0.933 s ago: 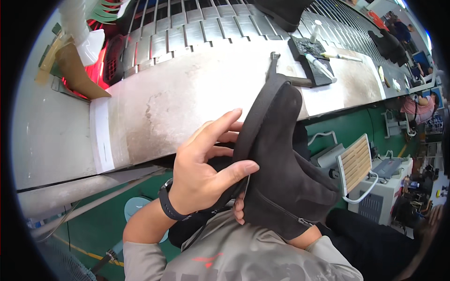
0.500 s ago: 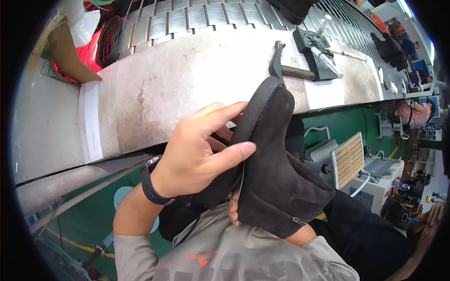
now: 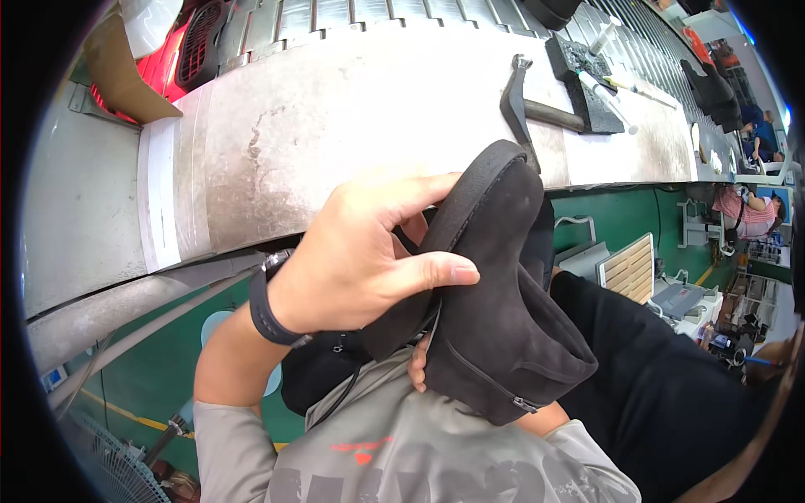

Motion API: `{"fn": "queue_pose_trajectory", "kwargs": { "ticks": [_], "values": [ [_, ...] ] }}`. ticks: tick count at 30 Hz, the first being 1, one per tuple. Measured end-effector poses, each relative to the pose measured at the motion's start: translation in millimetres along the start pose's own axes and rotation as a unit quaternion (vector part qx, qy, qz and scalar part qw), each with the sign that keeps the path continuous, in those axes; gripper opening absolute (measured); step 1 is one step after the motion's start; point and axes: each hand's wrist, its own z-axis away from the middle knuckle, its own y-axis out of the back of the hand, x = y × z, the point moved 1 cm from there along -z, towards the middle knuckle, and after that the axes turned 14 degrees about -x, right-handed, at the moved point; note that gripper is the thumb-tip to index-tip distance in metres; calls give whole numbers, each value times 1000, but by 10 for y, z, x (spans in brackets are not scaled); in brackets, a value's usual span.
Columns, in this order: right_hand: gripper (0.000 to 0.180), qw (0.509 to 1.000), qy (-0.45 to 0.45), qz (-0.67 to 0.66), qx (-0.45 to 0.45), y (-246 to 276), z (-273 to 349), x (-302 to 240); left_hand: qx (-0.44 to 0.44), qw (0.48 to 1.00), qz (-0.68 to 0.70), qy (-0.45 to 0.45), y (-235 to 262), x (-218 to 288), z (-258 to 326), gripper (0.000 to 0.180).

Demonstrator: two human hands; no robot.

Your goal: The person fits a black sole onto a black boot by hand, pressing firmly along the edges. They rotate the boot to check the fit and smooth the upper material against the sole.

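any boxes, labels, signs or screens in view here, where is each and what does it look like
Cardboard box: top left corner on the bench, brown, flap open, red inside.
Plastic bag: pale and crumpled, at the top left above the box.
White strip: long pale label-like band across the left of the worktop; any print too small to tell.
No screens or signs show clearly.

The worktop (image 3: 335, 126) is a worn, stained grey slab. Near its right end a hammer (image 3: 524, 105) lies beside a dark block (image 3: 583, 84) carrying a white tube (image 3: 605, 101). A white strip (image 3: 159, 197) crosses its left end.
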Motion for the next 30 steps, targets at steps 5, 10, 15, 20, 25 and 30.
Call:
{"fn": "queue_pose_trajectory", "kwargs": {
  "ticks": [5, 10, 15, 20, 25, 30],
  "values": [
    [36, 998, -6, 54, 12, -30, -30, -60, 14, 999, -27, 33, -77, 16, 81, 66],
    [37, 996, -2, 83, 25, -48, -60, -82, 32, 999, -6, 25, -162, -24, 71, 62],
    [40, 1000, -4, -1, 4, -34, -23, -21, 73, 990, -118, 20, -253, 20, 60, 49],
    [45, 978, -36, -198, -60, 70, 45, 201, 75, 981, 139, 108, -45, -266, -126, 53],
    [59, 946, -57, -296, -119, -137, 42, 185, 170, 887, 428, -45, -128, -408, -488, 77],
    [64, 937, -55, -278, -204, -3, -3, 280, 98, 873, 473, -65, -187, -421, -461, 69]
  ]
}}
